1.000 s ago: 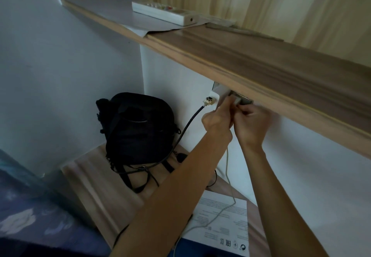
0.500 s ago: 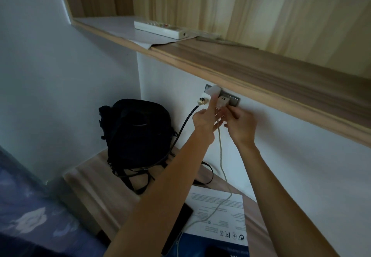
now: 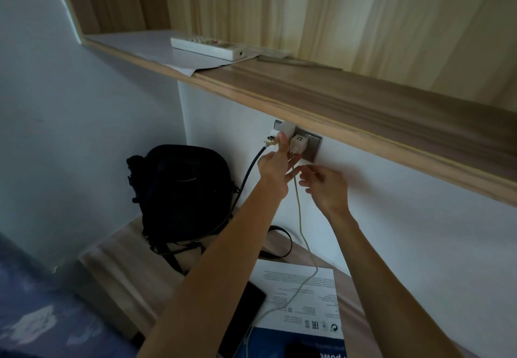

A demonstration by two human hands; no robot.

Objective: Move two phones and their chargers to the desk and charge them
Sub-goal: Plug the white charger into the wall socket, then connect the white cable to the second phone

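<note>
Two white chargers sit in the grey wall socket plate (image 3: 314,147) under the shelf. The left charger (image 3: 286,129) carries a black braided cable (image 3: 246,178); the right charger (image 3: 299,145) carries a pale cable (image 3: 300,217) that runs down over the desk. My left hand (image 3: 275,167) reaches up, its index fingertip touching the left charger, fingers straight. My right hand (image 3: 326,187) hovers just below the right charger with loosely curled fingers, holding nothing. A dark phone (image 3: 246,315) lies on the desk, partly hidden by my left forearm.
A black bag (image 3: 181,192) stands on the wooden desk (image 3: 120,268) against the wall. A white and blue box (image 3: 302,296) lies on the desk. A wooden shelf (image 3: 349,105) overhangs the socket, with a white remote (image 3: 208,47) on it. Blue bedding (image 3: 33,321) lies at lower left.
My right hand has let go of the right charger and dropped slightly away from it. My left index finger stays on the left charger. The view has shifted downward.
</note>
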